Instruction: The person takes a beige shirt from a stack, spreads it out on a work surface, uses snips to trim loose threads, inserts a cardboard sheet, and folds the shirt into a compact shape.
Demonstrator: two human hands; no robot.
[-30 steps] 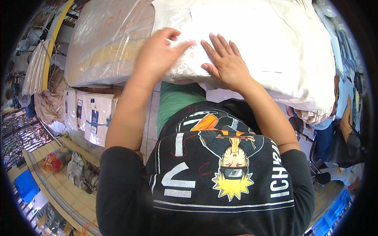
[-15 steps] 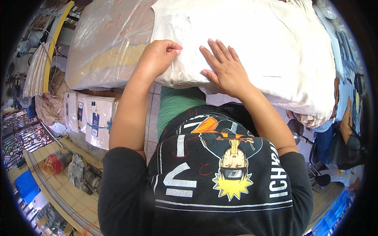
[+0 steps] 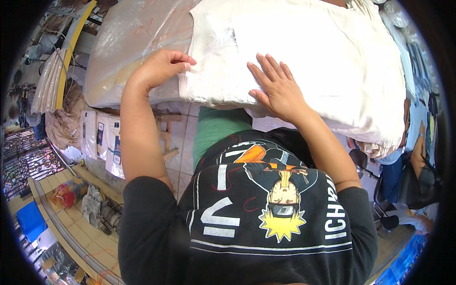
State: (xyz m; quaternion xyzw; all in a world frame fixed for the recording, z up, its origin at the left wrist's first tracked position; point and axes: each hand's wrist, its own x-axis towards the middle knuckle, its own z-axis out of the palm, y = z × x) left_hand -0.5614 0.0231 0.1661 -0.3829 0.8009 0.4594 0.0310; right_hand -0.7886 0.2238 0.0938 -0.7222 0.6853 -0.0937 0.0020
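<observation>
Hands point(image 3: 161, 69) point(image 3: 282, 95) at white cloth point(image 3: 327, 61) on plastic-covered table point(image 3: 111, 59); tiled floor point(image 3: 184, 137).

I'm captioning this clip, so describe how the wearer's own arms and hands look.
Both the left hand and the right hand are bare, with no glove, ring, watch or bracelet visible. The forearms are uncovered too. Plain black short sleeves cover the upper arms, part of a black printed T-shirt.
</observation>
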